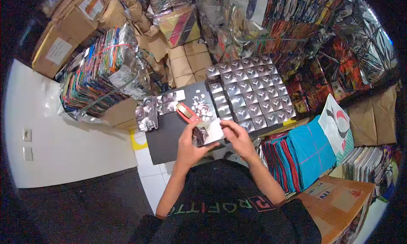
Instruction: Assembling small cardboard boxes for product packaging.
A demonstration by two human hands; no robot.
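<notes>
A small dark box [199, 136] with a white inner flap [214, 132] is held in front of my chest, over the near edge of the dark table [163, 144]. My left hand [189, 144] is wrapped round the box from the left, thumb on top. My right hand [240, 142] pinches the flap at its right edge. Just beyond my left hand lies a red tape dispenser [185, 111] with a roll of tape. Loose small white pieces [202, 109] are scattered past the box.
Rows of finished-looking silvery dark boxes [254, 91] fill the table's right side. Flat dark cartons [147, 114] lie at its left. Bundled packets [97, 74], brown paper parcels [188, 61] and blue folded fabric [311, 144] crowd round. A brown carton [335, 201] stands near my right elbow.
</notes>
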